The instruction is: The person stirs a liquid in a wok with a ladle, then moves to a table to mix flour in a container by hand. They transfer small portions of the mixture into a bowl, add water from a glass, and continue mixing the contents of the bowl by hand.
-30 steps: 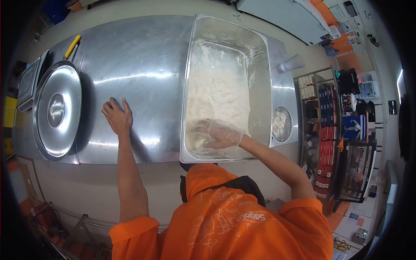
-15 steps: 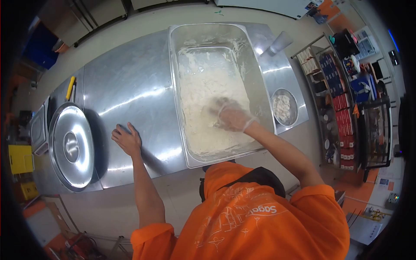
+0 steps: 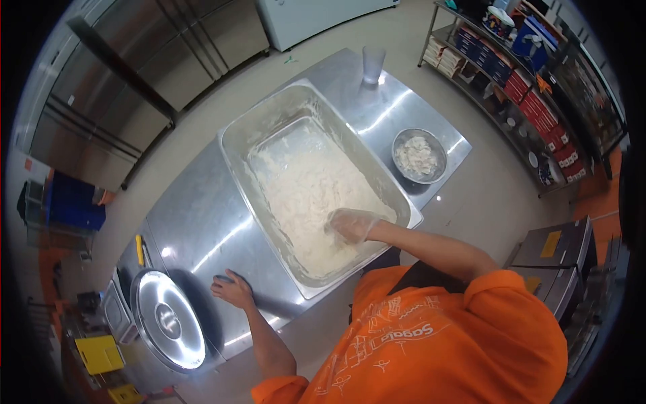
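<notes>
One deep steel pan (image 3: 235, 145) sits mid-desk (image 3: 195, 222), holding one mass of pale dough (image 3: 309, 188). The gloved right hand (image 3: 353, 224) presses into the dough by the near edge; whether its grip is closed I cannot tell. The bare left hand (image 3: 232, 289) lies flat, fingers spread, on the desk. One bowl (image 3: 418, 156) sits by the right edge, one cup (image 3: 373, 64) at the far corner, and one lid (image 3: 168, 320) at the left end.

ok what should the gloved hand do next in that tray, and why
Probably sweep the right hand through the pale mix toward the far end of the tray: it sits at the near corner, most mix lies beyond it, and the left hand braces on the table.
</notes>
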Tool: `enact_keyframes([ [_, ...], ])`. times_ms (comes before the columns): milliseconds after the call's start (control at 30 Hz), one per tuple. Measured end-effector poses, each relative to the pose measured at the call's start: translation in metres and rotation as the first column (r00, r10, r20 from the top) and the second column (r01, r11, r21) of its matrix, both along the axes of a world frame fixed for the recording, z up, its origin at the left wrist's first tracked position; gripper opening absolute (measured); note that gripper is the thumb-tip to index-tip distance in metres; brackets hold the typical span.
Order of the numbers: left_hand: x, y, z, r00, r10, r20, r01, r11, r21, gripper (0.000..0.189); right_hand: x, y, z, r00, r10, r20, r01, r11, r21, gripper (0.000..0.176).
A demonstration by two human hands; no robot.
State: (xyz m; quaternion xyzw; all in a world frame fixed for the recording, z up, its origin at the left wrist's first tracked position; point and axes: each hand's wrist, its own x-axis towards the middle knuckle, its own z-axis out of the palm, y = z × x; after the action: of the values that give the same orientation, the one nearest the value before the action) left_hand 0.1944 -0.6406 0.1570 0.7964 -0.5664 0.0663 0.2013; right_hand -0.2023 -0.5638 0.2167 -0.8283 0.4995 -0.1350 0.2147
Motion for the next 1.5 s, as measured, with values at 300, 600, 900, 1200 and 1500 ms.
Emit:
enact_keyframes([
  [300, 0.01, -0.003, -0.025, 0.994, -0.027, 0.107, 0.034, 0.997, -0.07, 0.054, 0.021, -0.005, 0.004, 0.968, 0.008, -0.251, 0.05, 0.973, 0.226, 0.019],
  [600, 0.01, 0.0, -0.021, 0.996, -0.049, 0.072, 0.058, 0.989, -0.133, 0.053, 0.022, -0.024, -0.039, 0.976, 0.182, -0.12, -0.174, 0.982, 0.073, 0.016],
  [900, 0.003, 0.003, -0.004, 0.997, 0.013, 0.079, -0.01, 0.999, -0.045, 0.05, -0.039, -0.039, 0.046, 0.981, -0.087, -0.174, 0.084, 0.996, -0.028, 0.026],
  [1200, 0.004, 0.0, -0.003, 0.999, -0.006, 0.043, 0.008, 0.999, -0.046, 0.05, 0.027, -0.043, -0.038, 0.954, 0.237, -0.185, -0.224, 0.97, 0.09, 0.015],
  [1500, 0.005, -0.001, -0.01, 1.0, -0.008, 0.019, 0.008, 0.999, -0.031, 0.052, -0.047, 0.033, 0.054, 0.963, -0.216, -0.16, 0.195, 0.971, -0.14, 0.032],
])
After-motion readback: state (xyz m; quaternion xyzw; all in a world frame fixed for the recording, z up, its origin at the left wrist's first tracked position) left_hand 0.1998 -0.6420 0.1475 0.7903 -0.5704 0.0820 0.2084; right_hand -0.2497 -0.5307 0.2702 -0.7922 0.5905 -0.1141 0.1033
